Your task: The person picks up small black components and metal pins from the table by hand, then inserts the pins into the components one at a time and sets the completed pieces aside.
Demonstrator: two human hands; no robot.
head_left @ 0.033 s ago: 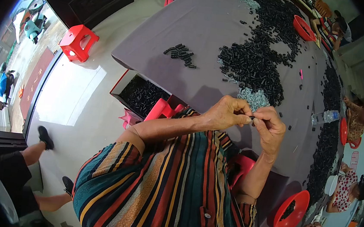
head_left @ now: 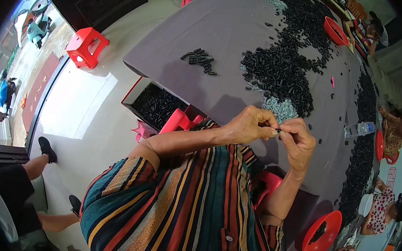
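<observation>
My left hand and my right hand meet over the near edge of the table, thumbs and forefingers pinched together. Between the fingertips is a small black piece, mostly covered, gripped from both sides. Just beyond my hands lies a heap of small, shiny pale-grey parts. Against it spreads a big pile of short black cylindrical pieces. Farther left on the cloth sits a small separate group of black cylinders.
The table wears a grey cloth. A box of black pieces stands below its left edge. Red bowls and a clear bottle are on the right. A red stool stands on the floor. Other people sit around the table.
The foot and leg of the person at the lower left have shifted slightly. My hands hold the same position.
</observation>
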